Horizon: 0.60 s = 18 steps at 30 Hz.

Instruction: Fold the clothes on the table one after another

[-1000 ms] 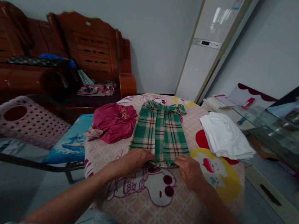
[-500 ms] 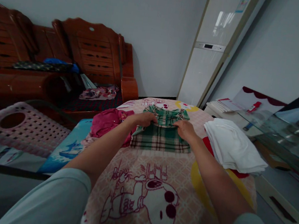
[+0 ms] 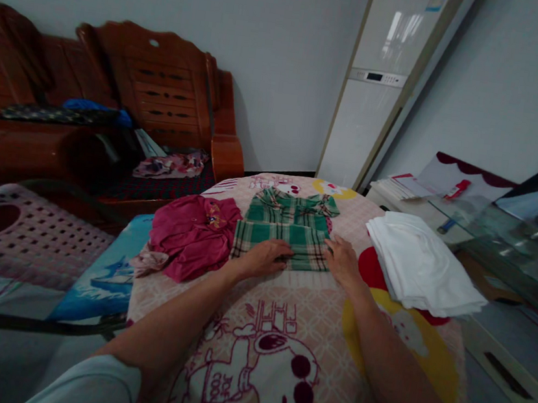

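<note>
A green plaid shirt (image 3: 291,216) lies on the patterned tablecloth (image 3: 237,302), its collar at the far side and its lower part folded over in a flat band. On the left of that band rests my left hand (image 3: 268,255), fingers stretched out flat over the cloth. My right hand (image 3: 342,257) is at the band's right edge with its fingers apart, touching the fabric. Neither hand grips anything. Left of the shirt lies a crumpled magenta garment (image 3: 191,231). Folded white cloth (image 3: 421,263) sits at the table's right side, over something red.
A pink woven chair (image 3: 29,237) and a blue cushion (image 3: 112,280) stand left of the table. Behind is a wooden sofa (image 3: 154,96) with clothes on it. A tall white air conditioner (image 3: 362,121) is at the back, and a glass shelf (image 3: 504,237) borders the right.
Both hands have let go of the shirt's folded edge and moved nearer to me, now lying flat on the folded band. The view has shifted slightly.
</note>
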{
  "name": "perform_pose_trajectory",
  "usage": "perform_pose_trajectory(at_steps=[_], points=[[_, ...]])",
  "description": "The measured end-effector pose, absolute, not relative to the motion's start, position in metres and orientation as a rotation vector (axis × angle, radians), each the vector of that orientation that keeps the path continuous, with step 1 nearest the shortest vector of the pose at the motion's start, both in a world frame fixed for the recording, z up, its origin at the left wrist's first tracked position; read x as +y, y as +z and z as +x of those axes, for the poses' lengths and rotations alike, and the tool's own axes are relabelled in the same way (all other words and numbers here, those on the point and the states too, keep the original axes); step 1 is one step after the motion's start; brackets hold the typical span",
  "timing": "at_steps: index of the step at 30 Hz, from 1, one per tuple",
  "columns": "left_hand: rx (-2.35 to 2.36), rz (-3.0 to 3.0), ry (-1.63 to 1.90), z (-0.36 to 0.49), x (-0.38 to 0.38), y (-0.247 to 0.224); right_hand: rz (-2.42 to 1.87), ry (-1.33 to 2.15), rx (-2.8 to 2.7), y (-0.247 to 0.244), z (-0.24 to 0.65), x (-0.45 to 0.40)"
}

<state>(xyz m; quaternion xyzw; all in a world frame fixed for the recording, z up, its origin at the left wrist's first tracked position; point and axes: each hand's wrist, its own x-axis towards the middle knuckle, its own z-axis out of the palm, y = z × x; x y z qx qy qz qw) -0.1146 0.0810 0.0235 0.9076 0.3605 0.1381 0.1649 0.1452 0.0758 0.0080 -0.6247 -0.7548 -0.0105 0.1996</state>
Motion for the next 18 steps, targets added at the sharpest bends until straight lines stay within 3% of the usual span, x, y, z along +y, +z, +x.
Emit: perform_pose_trajectory(at_steps=[18], points=[[0.925,2.559,0.496,-0.122,0.084,0.008,-1.718,0.464,-1.584,0.017,0.131,0.133]])
